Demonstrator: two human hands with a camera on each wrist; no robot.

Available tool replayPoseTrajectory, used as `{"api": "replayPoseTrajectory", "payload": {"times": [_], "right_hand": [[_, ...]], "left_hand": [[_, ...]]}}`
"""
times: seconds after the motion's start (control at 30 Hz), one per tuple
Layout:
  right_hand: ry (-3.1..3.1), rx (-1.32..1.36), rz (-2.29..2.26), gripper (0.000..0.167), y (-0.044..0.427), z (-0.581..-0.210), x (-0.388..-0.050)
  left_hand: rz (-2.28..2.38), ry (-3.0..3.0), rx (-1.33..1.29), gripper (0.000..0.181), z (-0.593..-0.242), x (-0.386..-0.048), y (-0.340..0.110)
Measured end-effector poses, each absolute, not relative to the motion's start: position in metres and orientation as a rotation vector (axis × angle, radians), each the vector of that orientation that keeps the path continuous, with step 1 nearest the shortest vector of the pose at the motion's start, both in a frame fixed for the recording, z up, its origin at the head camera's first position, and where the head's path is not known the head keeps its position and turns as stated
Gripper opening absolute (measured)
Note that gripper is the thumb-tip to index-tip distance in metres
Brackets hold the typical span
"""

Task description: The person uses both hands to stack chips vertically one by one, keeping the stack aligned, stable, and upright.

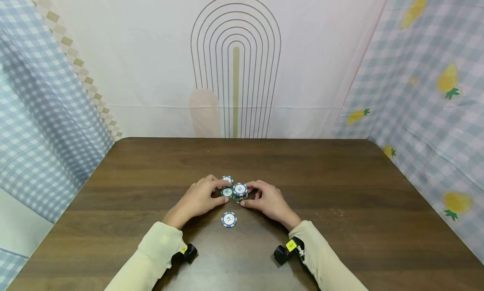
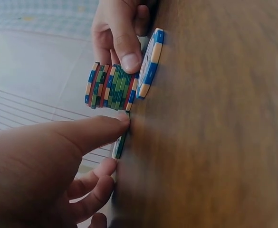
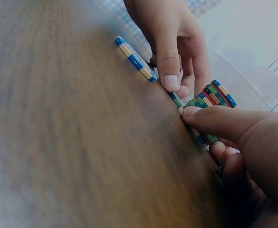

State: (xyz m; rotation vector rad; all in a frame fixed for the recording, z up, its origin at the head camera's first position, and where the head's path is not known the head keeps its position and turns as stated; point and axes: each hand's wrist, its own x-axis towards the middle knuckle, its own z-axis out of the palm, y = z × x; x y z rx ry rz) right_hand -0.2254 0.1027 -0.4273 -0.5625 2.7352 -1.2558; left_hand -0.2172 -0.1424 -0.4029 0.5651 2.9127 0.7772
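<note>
My left hand (image 1: 199,197) has its thumb and fingers on either side of a green poker chip (image 1: 227,192) lying flat on the table. In the left wrist view, the thumb tip touches the edge of that chip (image 2: 120,145). Right beside it rises a stack of poker chips (image 1: 240,189), blue, green and red along its side with a blue one on top. My right hand (image 1: 269,200) grips this stack low down between thumb and fingers. Behind the left forefinger lies a blue-and-white chip (image 1: 227,179), partly covered.
Nearer to me, a single blue-and-white chip (image 1: 228,219) lies flat between the two forearms. The brown wooden table (image 1: 340,190) stretches to both sides. A white patterned cloth (image 1: 151,64) hangs behind its far edge, with checked cloths at left and right.
</note>
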Motion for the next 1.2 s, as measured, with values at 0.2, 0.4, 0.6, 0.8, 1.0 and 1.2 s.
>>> {"api": "replayPoseTrajectory", "payload": {"times": [0.2,0.4,0.6,0.8,1.0,1.2], "right_hand": [[2.729,-0.561,-1.268,0.045,0.103,-0.426,-0.225],[2.729,-0.57,-1.26,0.046,0.103,-0.426,-0.225],[2.735,-0.57,-1.249,0.046,0.103,-0.425,-0.225],[2.74,-0.56,-1.245,0.046,0.103,-0.426,-0.225],[2.742,-0.569,-1.254,0.046,0.104,-0.43,-0.227],[2.746,-0.584,-1.248,0.044,0.104,-0.43,-0.227]], "left_hand": [[0.722,2.894,0.599,0.041,-0.398,-0.214,-0.142],[0.887,2.863,0.517,0.038,-0.397,-0.215,-0.143],[0.899,2.846,0.526,0.036,-0.398,-0.216,-0.145],[0.736,2.857,0.663,0.033,-0.398,-0.216,-0.145],[0.742,2.865,0.812,0.031,-0.398,-0.217,-0.148],[0.844,2.843,0.814,0.029,-0.398,-0.221,-0.153]]}}
